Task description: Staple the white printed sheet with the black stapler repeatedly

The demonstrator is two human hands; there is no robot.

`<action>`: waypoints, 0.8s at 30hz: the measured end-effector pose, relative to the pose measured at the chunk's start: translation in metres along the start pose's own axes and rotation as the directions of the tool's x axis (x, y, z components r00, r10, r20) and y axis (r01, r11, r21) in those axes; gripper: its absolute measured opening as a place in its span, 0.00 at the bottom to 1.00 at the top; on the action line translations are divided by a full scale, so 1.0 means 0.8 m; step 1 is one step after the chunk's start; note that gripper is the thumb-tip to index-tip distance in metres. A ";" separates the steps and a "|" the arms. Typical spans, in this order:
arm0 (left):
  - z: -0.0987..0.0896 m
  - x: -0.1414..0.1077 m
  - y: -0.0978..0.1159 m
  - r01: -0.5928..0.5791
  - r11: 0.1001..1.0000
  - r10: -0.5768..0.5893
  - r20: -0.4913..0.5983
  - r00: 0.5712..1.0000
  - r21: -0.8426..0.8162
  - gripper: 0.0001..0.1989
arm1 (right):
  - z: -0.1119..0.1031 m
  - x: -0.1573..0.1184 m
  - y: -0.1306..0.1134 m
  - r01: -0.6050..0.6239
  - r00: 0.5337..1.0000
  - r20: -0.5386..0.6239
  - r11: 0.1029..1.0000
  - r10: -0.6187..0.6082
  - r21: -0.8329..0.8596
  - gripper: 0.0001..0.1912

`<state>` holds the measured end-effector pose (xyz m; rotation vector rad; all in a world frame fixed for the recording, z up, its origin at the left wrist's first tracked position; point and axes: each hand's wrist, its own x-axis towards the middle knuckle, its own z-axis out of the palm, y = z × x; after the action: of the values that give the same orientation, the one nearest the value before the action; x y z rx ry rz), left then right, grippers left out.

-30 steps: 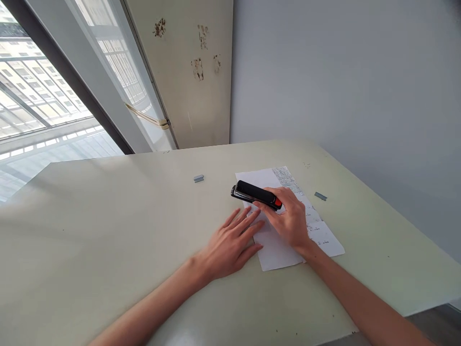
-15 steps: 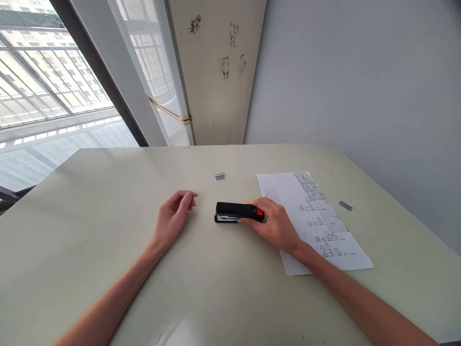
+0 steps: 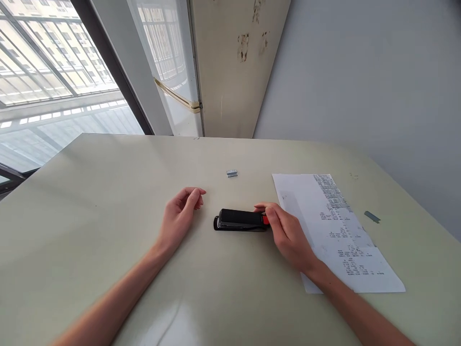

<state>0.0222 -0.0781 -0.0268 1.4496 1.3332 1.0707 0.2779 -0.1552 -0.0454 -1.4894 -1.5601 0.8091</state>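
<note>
A black stapler with a red part at its right end lies lengthwise across the middle of the table. My right hand is at that red end, the thumb on the near side and the fingers partly hidden behind it. To the left of the stapler, apart from it, my left hand rests on the table with its fingers curled in and nothing visible in them. A printed white sheet lies to the right, partly under my right hand and forearm.
Small grey staple strips lie behind the stapler. Another grey strip is right of the sheet. The pale table reaches back to a cabinet-like panel, with a window at the left and a wall at the right.
The view has shifted. My right hand has slid back to the stapler's red end, its thumb off the front side. The stapler is now turned slightly. My left hand keeps its curled pose.
</note>
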 end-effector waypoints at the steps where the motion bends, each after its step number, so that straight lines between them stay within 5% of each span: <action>1: 0.000 0.000 0.000 -0.001 1.000 0.001 -0.005 1.000 0.008 0.17 | 0.002 0.000 0.001 -0.022 1.000 -0.010 1.000 0.022 0.007 0.22; 6: -0.005 0.006 -0.003 -0.018 1.000 0.019 -0.052 0.998 0.012 0.16 | 0.007 -0.001 0.004 -0.040 0.999 -0.014 0.998 0.039 -0.045 0.22; 14: -0.041 0.033 -0.017 -0.031 0.996 0.008 -0.281 0.960 -0.079 0.13 | 0.008 -0.004 0.002 0.008 1.000 -0.018 0.989 -0.011 -0.149 0.22; 24: -0.038 0.028 -0.017 -0.043 0.996 0.020 -0.273 0.962 -0.081 0.13 | 0.011 -0.006 -0.002 0.008 0.999 -0.048 0.995 -0.013 -0.099 0.23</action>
<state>-0.0093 -0.0539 -0.0315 1.2971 1.4378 1.3710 0.2695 -0.1592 -0.0488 -1.5586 -1.5905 0.6939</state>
